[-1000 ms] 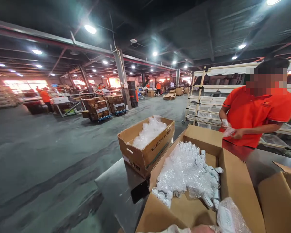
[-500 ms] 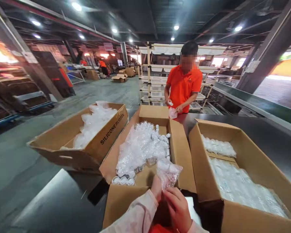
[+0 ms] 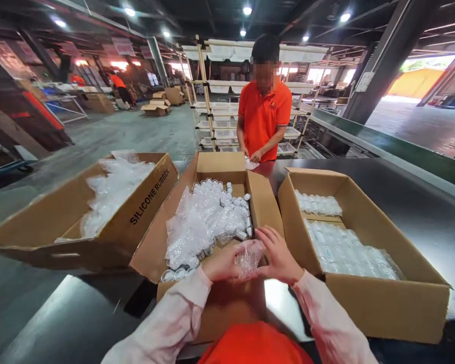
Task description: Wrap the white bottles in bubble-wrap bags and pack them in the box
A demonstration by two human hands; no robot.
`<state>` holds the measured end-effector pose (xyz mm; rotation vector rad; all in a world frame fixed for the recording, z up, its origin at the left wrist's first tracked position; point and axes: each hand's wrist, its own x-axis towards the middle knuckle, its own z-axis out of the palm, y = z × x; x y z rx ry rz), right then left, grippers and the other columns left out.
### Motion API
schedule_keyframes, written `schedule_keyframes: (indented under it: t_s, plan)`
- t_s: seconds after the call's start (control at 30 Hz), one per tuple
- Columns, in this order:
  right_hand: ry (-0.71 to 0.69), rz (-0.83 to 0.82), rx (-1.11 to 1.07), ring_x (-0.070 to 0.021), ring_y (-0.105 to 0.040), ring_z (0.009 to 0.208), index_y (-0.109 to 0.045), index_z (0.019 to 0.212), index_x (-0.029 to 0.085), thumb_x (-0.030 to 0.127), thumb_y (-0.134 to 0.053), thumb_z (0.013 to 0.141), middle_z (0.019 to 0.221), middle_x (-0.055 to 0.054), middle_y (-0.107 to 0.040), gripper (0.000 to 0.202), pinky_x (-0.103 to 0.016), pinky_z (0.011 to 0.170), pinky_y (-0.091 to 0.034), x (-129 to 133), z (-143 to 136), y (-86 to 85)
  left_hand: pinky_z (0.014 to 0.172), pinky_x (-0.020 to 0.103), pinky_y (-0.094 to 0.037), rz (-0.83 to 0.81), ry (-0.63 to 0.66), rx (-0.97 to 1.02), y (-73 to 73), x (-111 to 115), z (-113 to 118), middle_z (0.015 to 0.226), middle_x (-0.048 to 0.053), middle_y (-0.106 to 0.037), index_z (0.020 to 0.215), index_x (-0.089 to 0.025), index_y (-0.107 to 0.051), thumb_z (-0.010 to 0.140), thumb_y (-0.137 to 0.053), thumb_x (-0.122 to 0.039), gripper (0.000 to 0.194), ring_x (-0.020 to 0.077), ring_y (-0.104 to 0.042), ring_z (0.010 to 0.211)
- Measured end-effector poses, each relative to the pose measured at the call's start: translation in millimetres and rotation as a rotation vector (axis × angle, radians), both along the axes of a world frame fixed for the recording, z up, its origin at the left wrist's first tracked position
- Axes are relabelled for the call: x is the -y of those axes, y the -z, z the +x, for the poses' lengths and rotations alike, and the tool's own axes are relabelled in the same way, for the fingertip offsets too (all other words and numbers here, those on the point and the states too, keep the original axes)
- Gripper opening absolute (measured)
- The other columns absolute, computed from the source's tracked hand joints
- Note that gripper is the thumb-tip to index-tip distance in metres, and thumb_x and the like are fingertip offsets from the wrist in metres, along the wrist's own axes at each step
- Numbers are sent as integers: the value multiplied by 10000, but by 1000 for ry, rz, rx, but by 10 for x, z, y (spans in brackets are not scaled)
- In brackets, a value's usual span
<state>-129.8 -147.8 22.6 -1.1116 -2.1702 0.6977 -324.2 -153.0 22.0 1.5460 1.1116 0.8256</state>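
Head view: left hand and right hand, half-curled, clasp a clear plastic bag between them.

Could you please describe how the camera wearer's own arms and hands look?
The left sleeve and right sleeve are long, pale pinkish-white and creased, ending at the wrists, with no clear markings. The left grip and right grip are bare, without gloves.
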Motion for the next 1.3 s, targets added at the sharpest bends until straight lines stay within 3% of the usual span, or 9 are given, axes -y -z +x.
schedule_keyframes:
  t_s: [0.1, 0.2, 0.33, 0.43, 0.53, 0.73, 0.97, 1.17, 1.3]
  plan:
    - [-280, -317, -26, -292, -560, 1043, -668, 1057, 126, 574, -719, 608, 1068, -103, -656, 636, -408, 916, -451, -179, 84, -17, 752, 311, -490, -58, 406, -46, -423, -32, -142, 955, 25, -700, 1205, -237, -588, 574, -723, -215, 645, 211, -649, 801]
    - [-309, -484, -141, -191, -622, 770, -708, 823, 121, 582, -555, 773, 780, -30, -686, 488, -306, 758, -501, -124, 115, 113, 655, 355, -517, -207, 265, 113, -602, -81, -345, 1032, 58, -676, 1363, -277, -394, 699, -658, -299, 715, 190, -664, 678]
    - [-57, -536, -393, -166, -586, 706, -679, 771, 116, 589, -553, 774, 746, -37, -663, 490, -289, 709, -480, 18, 220, 209, 967, 435, -417, -23, -76, 386, -256, -153, -492, 1231, 95, -585, 1337, -240, -417, 576, -787, -305, 848, 260, -579, 1097]
    - [-23, -502, -440, -169, -579, 715, -677, 791, 134, 562, -574, 776, 754, -37, -658, 441, -290, 709, -473, 36, 296, 153, 1048, 440, -345, -89, 132, 372, 161, -133, -293, 1275, 114, -564, 1229, -205, -543, 368, -878, -254, 926, 308, -481, 1209]
    - [2, -504, -507, -171, -587, 738, -676, 814, 150, 528, -599, 777, 790, -37, -663, 388, -296, 722, -473, 43, 330, 57, 956, 423, -440, -133, 238, 340, 369, -64, 4, 1101, 105, -671, 1088, -160, -644, 498, -831, -316, 638, 289, -593, 1039]
    - [-88, -580, -577, -237, -587, 951, -647, 1040, 161, 380, -824, 547, 1010, -56, -663, 568, -360, 879, -446, 239, 350, -90, 901, 400, -470, -25, 173, 283, 285, -68, 147, 957, 97, -719, 919, -123, -722, 694, -704, -333, 309, 263, -634, 931]
    - [328, -476, -764, -139, -559, 653, -469, 692, 196, 365, -766, 602, 708, 22, -599, 354, -254, 611, -458, 315, 309, 54, 939, 380, -448, 246, 300, 163, 232, -68, 105, 1090, 103, -661, 898, -197, -748, 680, -725, -281, 234, 257, -584, 1039]
    - [58, -171, -204, -233, -587, 976, -568, 1034, 191, 301, -756, 641, 1090, -89, -629, 449, -341, 834, -471, 393, 349, -62, 455, 275, -501, -167, -5, 293, 424, -39, 205, 1010, 104, -635, 943, -160, -682, 706, -614, -437, 371, 151, -586, 605]
    - [-22, -9, -46, -227, -575, 1052, -589, 1157, 187, 264, -607, 788, 1171, -114, -611, 378, -335, 909, -447, 449, 405, -152, 594, 306, -531, -176, 110, 250, 360, -27, 156, 836, 65, -666, 983, -163, -670, 684, -629, -472, 432, 192, -609, 682]
